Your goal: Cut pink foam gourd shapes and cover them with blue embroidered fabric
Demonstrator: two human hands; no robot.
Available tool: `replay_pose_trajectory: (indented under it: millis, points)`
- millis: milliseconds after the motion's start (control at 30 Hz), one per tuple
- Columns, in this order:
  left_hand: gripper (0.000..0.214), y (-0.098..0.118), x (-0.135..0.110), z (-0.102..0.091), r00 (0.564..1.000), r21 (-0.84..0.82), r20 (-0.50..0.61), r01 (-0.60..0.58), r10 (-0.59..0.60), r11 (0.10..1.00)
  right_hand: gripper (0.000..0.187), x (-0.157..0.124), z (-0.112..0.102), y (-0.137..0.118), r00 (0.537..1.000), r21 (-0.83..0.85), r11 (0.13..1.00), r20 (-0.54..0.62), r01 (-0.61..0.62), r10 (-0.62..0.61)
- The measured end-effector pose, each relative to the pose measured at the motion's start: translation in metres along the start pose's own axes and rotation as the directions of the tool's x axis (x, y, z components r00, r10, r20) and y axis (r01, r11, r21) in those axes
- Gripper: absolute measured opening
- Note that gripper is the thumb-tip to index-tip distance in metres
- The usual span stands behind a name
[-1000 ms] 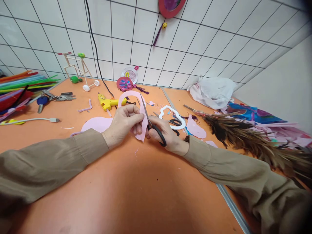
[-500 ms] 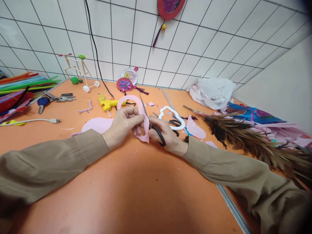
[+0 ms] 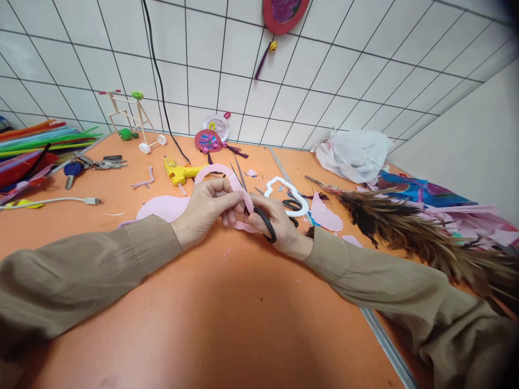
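Two hands are met at the middle of the orange table (image 3: 227,313). At their left, farther off, a yellow glue gun (image 3: 178,172) is laid. A curved pink foam strip (image 3: 219,170) is pinched by the closed left hand (image 3: 205,208); just right, black-handled scissors (image 3: 265,224), blades slightly parted at the strip, are gripped by the right hand (image 3: 279,227). Brown feathers (image 3: 405,227) are spread at the right

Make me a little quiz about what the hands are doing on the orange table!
1. True or false: the right hand holds the black-handled scissors.
2. What does the left hand pinch? A) the keys B) the pink paper shape C) a feather
3. Fill in: the glue gun lying beyond the hands is ____ in colour.
Key: 1 true; 2 B; 3 yellow.
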State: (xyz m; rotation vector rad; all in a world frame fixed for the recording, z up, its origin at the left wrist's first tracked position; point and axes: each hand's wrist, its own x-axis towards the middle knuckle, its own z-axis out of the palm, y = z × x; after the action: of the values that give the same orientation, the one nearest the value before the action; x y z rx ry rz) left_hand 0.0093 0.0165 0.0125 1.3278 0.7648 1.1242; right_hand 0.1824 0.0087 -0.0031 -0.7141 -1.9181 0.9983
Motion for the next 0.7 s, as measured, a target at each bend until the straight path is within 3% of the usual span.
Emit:
replay_pose_trajectory:
  millis: [167,300,433,700]
  points:
    - [0.018,-0.0015,-0.0005,0.0005,1.0,-0.033,-0.032,-0.003,0.002,0.999,0.052,0.0006,-0.0017,0.0013,0.977,-0.062,0.998,-0.21,0.01,-0.022]
    - [0.018,-0.0031,-0.0006,0.0,1.0,-0.041,-0.013,0.022,-0.022,0.999,0.045,0.0018,0.0017,0.001,0.993,0.011,0.998,-0.1,-0.055,0.056]
    - [0.017,-0.0022,-0.0001,0.0002,0.998,-0.04,-0.02,0.055,-0.056,0.998,0.047,0.0028,0.0023,-0.0005,0.996,0.05,0.997,-0.061,-0.061,0.064]
    - [0.022,0.0043,0.0014,0.0008,0.996,-0.03,-0.015,0.089,-0.089,0.996,0.049,0.0022,0.0001,-0.002,0.996,0.007,0.997,0.044,-0.074,0.074]
